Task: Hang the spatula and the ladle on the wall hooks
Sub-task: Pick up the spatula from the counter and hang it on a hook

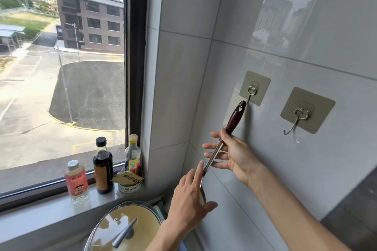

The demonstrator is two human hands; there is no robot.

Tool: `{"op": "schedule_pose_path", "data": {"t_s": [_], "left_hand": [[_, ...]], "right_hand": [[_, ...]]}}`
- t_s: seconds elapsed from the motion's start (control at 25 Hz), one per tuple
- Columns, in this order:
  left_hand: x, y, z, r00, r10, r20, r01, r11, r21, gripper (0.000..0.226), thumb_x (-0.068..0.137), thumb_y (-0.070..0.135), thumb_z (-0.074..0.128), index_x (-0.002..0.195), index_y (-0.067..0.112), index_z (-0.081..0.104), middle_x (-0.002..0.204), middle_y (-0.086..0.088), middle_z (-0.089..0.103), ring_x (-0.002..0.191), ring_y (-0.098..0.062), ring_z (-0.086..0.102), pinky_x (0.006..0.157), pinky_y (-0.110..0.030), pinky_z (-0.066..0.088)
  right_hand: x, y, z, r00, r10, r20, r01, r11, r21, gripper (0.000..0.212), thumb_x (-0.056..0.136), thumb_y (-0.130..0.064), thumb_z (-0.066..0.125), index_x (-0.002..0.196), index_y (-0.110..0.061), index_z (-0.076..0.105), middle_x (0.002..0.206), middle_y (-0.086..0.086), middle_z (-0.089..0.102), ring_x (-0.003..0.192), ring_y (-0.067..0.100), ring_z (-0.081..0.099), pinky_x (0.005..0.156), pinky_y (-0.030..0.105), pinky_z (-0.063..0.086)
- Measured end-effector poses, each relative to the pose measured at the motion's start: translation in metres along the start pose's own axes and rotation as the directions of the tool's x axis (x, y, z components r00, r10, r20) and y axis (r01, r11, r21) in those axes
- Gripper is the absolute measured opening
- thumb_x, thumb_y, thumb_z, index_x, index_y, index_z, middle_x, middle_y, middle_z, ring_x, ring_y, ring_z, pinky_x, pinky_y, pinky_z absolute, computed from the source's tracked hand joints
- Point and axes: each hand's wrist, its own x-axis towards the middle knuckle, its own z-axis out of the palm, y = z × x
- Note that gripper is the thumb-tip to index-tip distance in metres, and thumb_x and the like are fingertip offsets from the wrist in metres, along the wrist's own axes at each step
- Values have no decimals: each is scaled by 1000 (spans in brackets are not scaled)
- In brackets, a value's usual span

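A utensil with a dark red-brown wooden handle (236,117) and a steel shaft (212,158) points up toward the left wall hook (252,91); the handle's hole end lies right at the hook's tip. My right hand (232,154) pinches the shaft just under the handle, its other fingers spread. My left hand (188,203) holds the lower end, index finger stretched along the shaft. The utensil's head is hidden behind my left hand, so I cannot tell spatula from ladle. The right wall hook (299,117) on its adhesive pad hangs bare.
On the window sill (51,212) stand a pink-labelled bottle (77,182), a dark sauce bottle (103,166), a yellow-capped bottle (132,154) and a small bowl with a packet (129,183). A glass pot lid (124,228) sits below. Grey tiled wall (306,169) on the right.
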Motion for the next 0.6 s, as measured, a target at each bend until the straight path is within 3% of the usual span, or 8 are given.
{"op": "schedule_pose_path", "data": {"t_s": [0.2, 0.28, 0.32, 0.36, 0.4, 0.44, 0.52, 0.6], "left_hand": [[6, -4, 15, 1000, -18, -7, 17, 998, -61, 114, 67, 57, 73, 149, 35, -2, 141, 10, 39, 125, -17, 38, 100, -33, 41], [10, -4, 21, 1000, -25, -15, 24, 995, -94, 112, 65, 57, 73, 149, 35, 2, 139, 8, 41, 123, -18, 39, 99, -35, 42], [12, -4, 25, 999, -28, -18, 26, 993, -111, 111, 64, 57, 73, 149, 35, 5, 139, 7, 41, 123, -18, 39, 99, -35, 42], [15, -4, 29, 999, -32, -18, 30, 991, -131, 109, 64, 58, 72, 149, 34, 8, 139, 7, 42, 123, -17, 39, 99, -35, 42], [19, -3, 32, 999, -29, -15, 26, 988, -150, 104, 64, 59, 68, 148, 33, 12, 138, 6, 42, 123, -17, 40, 99, -35, 41], [22, -2, 36, 1000, -20, -9, 19, 987, -161, 97, 65, 59, 63, 146, 31, 18, 136, 6, 44, 123, -18, 42, 99, -35, 42], [27, 0, 41, 1000, -9, -19, 6, 986, -169, 88, 67, 55, 56, 144, 27, 25, 135, 5, 46, 124, -21, 44, 100, -36, 41], [28, 1, 44, 999, -13, -40, 6, 981, -192, 95, 70, 50, 66, 148, 20, 22, 143, -1, 43, 131, -21, 39, 108, -37, 36]], "right_hand": [[-22, 8, 6, 994, 44, -100, -46, 999, -20, 34, 95, -42, 49, 114, -14, 58, 105, 9, 72, 95, 30, 69, 85, 47, 56], [-43, 24, 3, 946, -156, -285, 88, 967, -240, 25, 88, -37, 55, 109, -24, 58, 93, -1, 72, 84, 18, 69, 77, 37, 58], [-55, 29, 1, 862, -397, -314, 221, 853, -473, 21, 84, -37, 55, 103, -30, 57, 87, -8, 71, 79, 10, 67, 75, 27, 56], [-62, 33, 0, 738, -643, -205, 327, 606, -725, 18, 83, -35, 54, 100, -31, 56, 86, -11, 70, 81, 6, 65, 75, 18, 50], [-63, 37, -2, 606, -794, 41, 395, 256, -882, 18, 84, -32, 53, 101, -29, 57, 93, -9, 70, 91, 8, 63, 83, 18, 46], [-59, 42, -4, 527, -794, 303, 425, -62, -903, 22, 86, -28, 52, 105, -22, 61, 105, -1, 70, 105, 17, 61, 96, 27, 43], [-43, 50, -6, 592, -580, 560, 368, -424, -828, 36, 86, -32, 53, 115, -13, 65, 128, 12, 64, 128, 34, 49, 111, 49, 31], [-31, 57, -14, 739, -388, 551, 253, -599, -760, 49, 87, -40, 52, 125, -11, 61, 140, 15, 55, 137, 37, 37, 114, 56, 23]]}}
